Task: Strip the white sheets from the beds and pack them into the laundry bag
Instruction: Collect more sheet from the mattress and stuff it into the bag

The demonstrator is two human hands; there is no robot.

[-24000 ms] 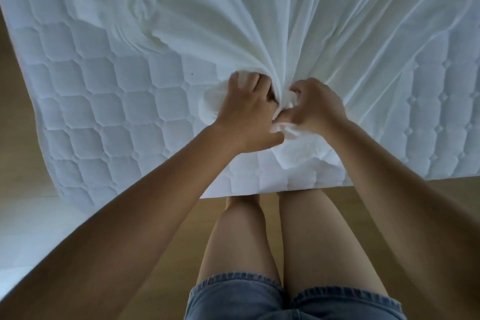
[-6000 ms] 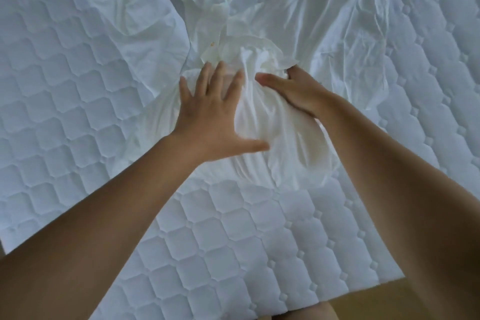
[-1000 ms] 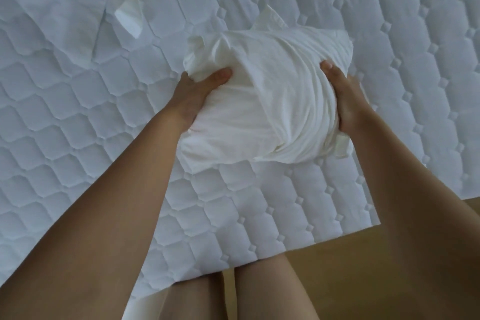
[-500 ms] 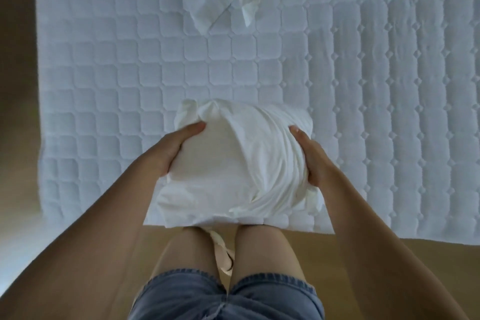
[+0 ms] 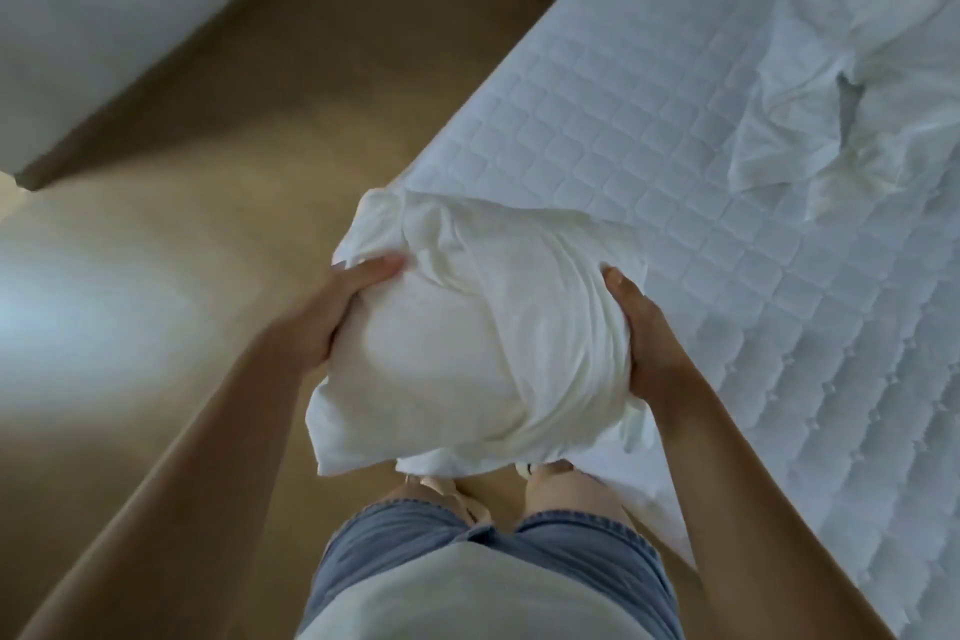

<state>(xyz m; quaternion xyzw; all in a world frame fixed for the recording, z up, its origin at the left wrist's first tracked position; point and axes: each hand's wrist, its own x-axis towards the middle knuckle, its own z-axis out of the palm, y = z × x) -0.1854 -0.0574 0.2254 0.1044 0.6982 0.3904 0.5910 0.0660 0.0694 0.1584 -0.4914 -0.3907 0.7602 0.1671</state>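
Item: bundled white sheet (image 5: 483,343), at the mattress (image 5: 649,120) corner, left hand (image 5: 332,317) and right hand (image 5: 644,333) each a curled grip squeezing its sides; I should tuck trailing ends before bagging.

A: Is there any writing, label, brand or number to read here?
B: None that I can make out.
A: Not even on the bundled white sheet (image 5: 467,338) in the near middle?
B: No, only plain creased cloth, and no tag can be read on it.
A: And the quilted mattress (image 5: 623,120) on the right?
B: Only stitching, with no legible mark or sign.
A: What about the crumpled sheet (image 5: 857,42) at the far right?
B: The same, nothing readable.
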